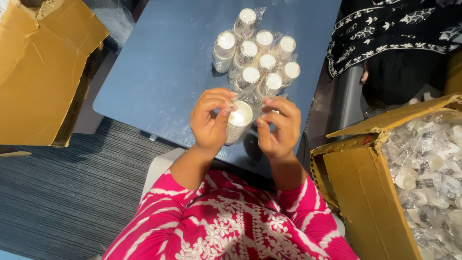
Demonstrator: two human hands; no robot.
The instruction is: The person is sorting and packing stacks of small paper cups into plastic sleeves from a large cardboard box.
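Pink-and-white patterned sleeves fill the bottom of the view, and from them both forearms reach up over the near edge of the blue table. Left hand curls its fingers closed around a short stack of white paper cups, thumb and fingertips pinching near the rim, so the stack lies tilted with its open mouth up toward the camera. Right hand sits just beside it, fingertips pinched shut on what looks like the clear plastic wrap at the stack's right side (the film is hard to make out against the glare).

Judged from this, the step in hand is working the stack and its thin wrap apart or together. Doing it well likely means keeping the left grip light, since paper cup walls dent easily, and pulling the film along the stack's length rather than across it, so the cups stay nested. Holding the stack low over the table would help if a cup slips free.

Farther up the table stands a cluster of wrapped cup stacks, upright and touching one another. An open cardboard box at the right holds many more bagged cups; another cardboard box sits at the left. A seated person in dark patterned cloth is at upper right.
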